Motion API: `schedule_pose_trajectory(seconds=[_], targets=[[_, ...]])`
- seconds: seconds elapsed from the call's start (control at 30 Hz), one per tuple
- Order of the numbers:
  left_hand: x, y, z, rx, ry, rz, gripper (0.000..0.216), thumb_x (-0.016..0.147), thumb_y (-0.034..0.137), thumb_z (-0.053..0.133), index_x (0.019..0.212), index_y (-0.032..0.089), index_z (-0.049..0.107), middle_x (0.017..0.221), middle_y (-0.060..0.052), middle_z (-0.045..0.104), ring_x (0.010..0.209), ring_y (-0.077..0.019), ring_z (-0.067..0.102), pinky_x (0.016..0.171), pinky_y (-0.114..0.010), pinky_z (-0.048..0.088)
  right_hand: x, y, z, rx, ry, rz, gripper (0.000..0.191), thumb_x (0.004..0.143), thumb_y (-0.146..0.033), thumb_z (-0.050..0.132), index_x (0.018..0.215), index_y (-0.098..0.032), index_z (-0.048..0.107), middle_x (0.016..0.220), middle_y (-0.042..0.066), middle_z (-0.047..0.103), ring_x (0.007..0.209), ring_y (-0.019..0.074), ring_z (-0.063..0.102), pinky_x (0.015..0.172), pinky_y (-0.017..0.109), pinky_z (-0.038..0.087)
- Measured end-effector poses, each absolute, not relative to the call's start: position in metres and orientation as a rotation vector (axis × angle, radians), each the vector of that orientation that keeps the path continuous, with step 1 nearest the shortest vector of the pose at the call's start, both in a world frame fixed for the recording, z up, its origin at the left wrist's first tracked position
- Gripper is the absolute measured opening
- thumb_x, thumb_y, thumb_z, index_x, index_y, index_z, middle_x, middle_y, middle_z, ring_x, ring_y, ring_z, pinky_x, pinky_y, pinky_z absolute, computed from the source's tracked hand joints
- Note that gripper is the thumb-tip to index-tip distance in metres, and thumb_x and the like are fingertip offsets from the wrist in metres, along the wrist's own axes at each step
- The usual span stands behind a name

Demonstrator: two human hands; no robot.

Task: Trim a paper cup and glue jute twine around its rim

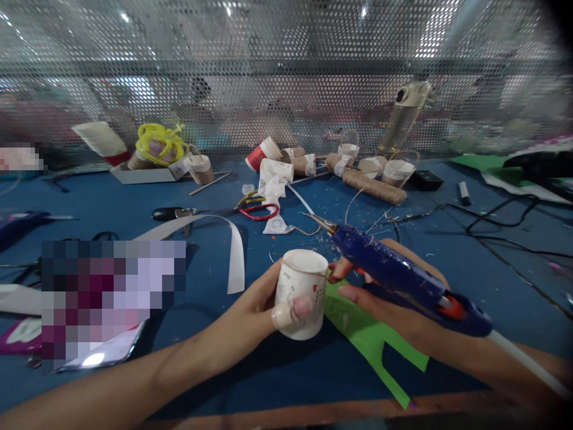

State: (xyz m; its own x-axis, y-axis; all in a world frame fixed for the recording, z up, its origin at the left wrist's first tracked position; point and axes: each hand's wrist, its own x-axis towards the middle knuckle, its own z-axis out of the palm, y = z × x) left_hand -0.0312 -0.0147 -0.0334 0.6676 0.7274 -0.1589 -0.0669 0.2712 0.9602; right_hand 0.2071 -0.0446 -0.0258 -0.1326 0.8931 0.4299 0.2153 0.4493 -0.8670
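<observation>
A white paper cup stands upright in my left hand, its thumb pressed across the front of the cup. A thin strand of twine runs round the cup just below the rim. My right hand is closed round a blue hot glue gun, whose metal nozzle points up and left above the cup. A white glue stick sticks out of the gun's back end. The right fingertips reach the cup's right side, at the twine. Beneath the hands lies a cut piece of green sheet.
Red-handled scissors, a white paper strip and a blurred-out flat object lie to the left. Twine-wrapped cups, a twine roll and a bottle stand behind. Black cables cross the right side.
</observation>
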Motion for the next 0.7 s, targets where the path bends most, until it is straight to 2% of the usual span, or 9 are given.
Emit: schedule_pose_trajectory(seconds=[0.1, 0.23, 0.3, 0.4, 0.47, 0.6, 0.7], targets=[[-0.029, -0.014, -0.031, 1.195, 0.719, 0.647, 0.052, 0.084, 0.044, 0.081, 0.13, 0.032, 0.061, 0.125, -0.002, 0.067, 0.118, -0.0262, 0.059, 0.098, -0.034, 0.049, 0.208, -0.044, -0.024, -0.99, -1.684, 0.753, 0.03, 0.079, -0.014, 0.081, 0.103, -0.03, 0.071, 0.098, -0.002, 0.074, 0.089, 0.019, 0.073, 0.07, 0.026, 0.06], [-0.029, -0.013, -0.03, 1.222, 0.734, 0.741, 0.046, 0.086, 0.041, 0.079, 0.127, 0.032, 0.06, 0.118, 0.0, 0.066, 0.11, -0.0211, 0.06, 0.092, -0.028, 0.051, 0.209, -0.044, -0.02, -0.98, -1.75, 0.689, 0.026, 0.081, -0.016, 0.079, 0.1, -0.031, 0.069, 0.097, -0.002, 0.074, 0.079, 0.0183, 0.072, 0.065, 0.029, 0.059], [-0.031, -0.014, -0.03, 1.224, 0.72, 0.77, 0.041, 0.087, 0.038, 0.078, 0.124, 0.031, 0.061, 0.113, 0.001, 0.066, 0.107, -0.0192, 0.06, 0.09, -0.025, 0.052, 0.212, -0.044, -0.021, -0.933, -1.769, 0.651, 0.024, 0.081, -0.015, 0.078, 0.094, -0.03, 0.065, 0.099, -0.001, 0.073, 0.083, 0.0195, 0.071, 0.071, 0.031, 0.06], [-0.033, -0.016, -0.028, 1.244, 0.708, 0.806, 0.041, 0.087, 0.033, 0.08, 0.122, 0.03, 0.061, 0.113, 0.001, 0.066, 0.105, -0.0178, 0.06, 0.089, -0.023, 0.052, 0.218, -0.041, -0.026, -0.855, -1.788, 0.598, 0.025, 0.08, -0.015, 0.078, 0.084, -0.029, 0.058, 0.094, 0.0, 0.07, 0.1, 0.0255, 0.068, 0.087, 0.039, 0.057], [-0.034, -0.017, -0.026, 1.252, 0.712, 0.826, 0.041, 0.087, 0.031, 0.08, 0.123, 0.03, 0.061, 0.114, 0.001, 0.065, 0.106, -0.0171, 0.06, 0.09, -0.022, 0.052, 0.223, -0.038, -0.029, -0.816, -1.82, 0.622, 0.026, 0.079, -0.012, 0.075, 0.082, -0.029, 0.056, 0.087, 0.001, 0.065, 0.101, 0.0277, 0.066, 0.09, 0.043, 0.054], [-0.036, -0.017, -0.025, 1.254, 0.704, 0.861, 0.039, 0.087, 0.031, 0.08, 0.122, 0.032, 0.062, 0.111, 0.002, 0.065, 0.104, -0.0158, 0.061, 0.088, -0.019, 0.052, 0.231, -0.036, -0.032, -0.748, -1.859, 0.74, 0.025, 0.077, -0.008, 0.071, 0.084, -0.028, 0.057, 0.079, 0.001, 0.06, 0.076, 0.0238, 0.061, 0.071, 0.041, 0.051], [-0.036, -0.017, -0.025, 1.244, 0.699, 0.86, 0.038, 0.087, 0.031, 0.08, 0.12, 0.032, 0.063, 0.11, 0.002, 0.065, 0.103, -0.0156, 0.062, 0.088, -0.019, 0.053, 0.233, -0.037, -0.033, -0.753, -1.876, 0.785, 0.025, 0.075, -0.008, 0.071, 0.081, -0.027, 0.055, 0.075, 0.0, 0.058, 0.069, 0.0209, 0.057, 0.064, 0.038, 0.047]])
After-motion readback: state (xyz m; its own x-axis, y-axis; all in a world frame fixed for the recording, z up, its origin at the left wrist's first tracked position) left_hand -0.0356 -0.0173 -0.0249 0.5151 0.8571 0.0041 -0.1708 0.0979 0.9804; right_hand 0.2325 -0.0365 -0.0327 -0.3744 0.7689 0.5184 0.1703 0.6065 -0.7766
